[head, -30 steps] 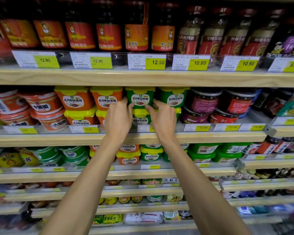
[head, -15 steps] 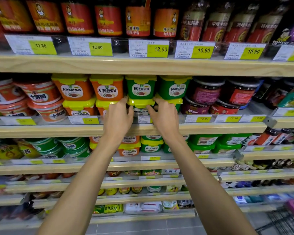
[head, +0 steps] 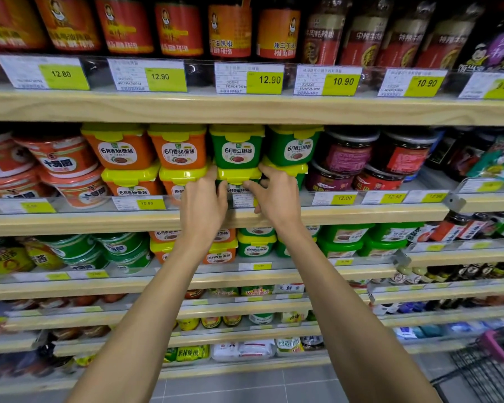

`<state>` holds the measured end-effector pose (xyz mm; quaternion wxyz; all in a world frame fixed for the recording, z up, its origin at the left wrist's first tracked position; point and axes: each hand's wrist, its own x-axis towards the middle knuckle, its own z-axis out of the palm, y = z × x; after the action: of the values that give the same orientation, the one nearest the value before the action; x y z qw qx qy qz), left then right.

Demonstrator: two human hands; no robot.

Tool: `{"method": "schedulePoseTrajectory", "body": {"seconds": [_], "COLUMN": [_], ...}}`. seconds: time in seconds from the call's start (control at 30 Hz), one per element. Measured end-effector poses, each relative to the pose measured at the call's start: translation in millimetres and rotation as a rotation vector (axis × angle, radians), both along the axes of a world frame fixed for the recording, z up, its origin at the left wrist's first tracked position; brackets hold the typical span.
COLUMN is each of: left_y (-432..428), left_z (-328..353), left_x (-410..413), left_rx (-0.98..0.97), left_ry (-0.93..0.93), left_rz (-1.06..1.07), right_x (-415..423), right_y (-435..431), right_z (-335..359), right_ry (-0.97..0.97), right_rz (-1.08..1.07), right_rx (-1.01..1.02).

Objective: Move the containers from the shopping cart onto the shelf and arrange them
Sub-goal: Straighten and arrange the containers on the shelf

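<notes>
Green plastic container with a yellow lid (head: 238, 186) is sitting in the lower tier of a two-high stack at the front edge of the wooden shelf (head: 99, 221), near its middle, with a second green yellow-lidded tub (head: 237, 148) resting directly on top of it. Both hands are gripping this lower container from opposite sides: the left hand (head: 202, 205) is pressing against its left face, fingers curled toward the lid, while the right hand (head: 275, 196) is clamping its right side, thumb lying across the front label. Just to the left, orange yellow-lidded tubs (head: 178, 149) are standing stacked the same way, touching the green ones. To the right, another green tub stack (head: 293, 146) is sitting beside dark glass jars with red labels (head: 346, 155). Yellow price tags (head: 264, 80) are lining the front edge of the shelf above. A wire shopping cart (head: 489, 370) is showing at the lower right corner of the view, well apart from the hands.
</notes>
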<state>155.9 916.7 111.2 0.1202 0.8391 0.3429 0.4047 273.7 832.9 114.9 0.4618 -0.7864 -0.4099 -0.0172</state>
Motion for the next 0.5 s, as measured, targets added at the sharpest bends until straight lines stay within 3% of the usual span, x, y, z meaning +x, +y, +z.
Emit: {"method": "schedulePoseTrajectory", "body": {"seconds": [0.37,0.5], "left_y": [-1.9,-11.9], "left_z": [7.2,10.8], "left_x": [-12.5,-22.0], "left_rx": [-0.047,0.069], "left_ry": [0.083,0.011], "left_rz": [0.011,0.033], "right_x": [-1.5,-1.4], "right_y": [-10.8,-30.9], "right_z": [5.2,6.2], "right_ry": [0.026,-0.12], "right_rz": [0.015,-0.117], "right_rx": [-0.112,-0.148]}}
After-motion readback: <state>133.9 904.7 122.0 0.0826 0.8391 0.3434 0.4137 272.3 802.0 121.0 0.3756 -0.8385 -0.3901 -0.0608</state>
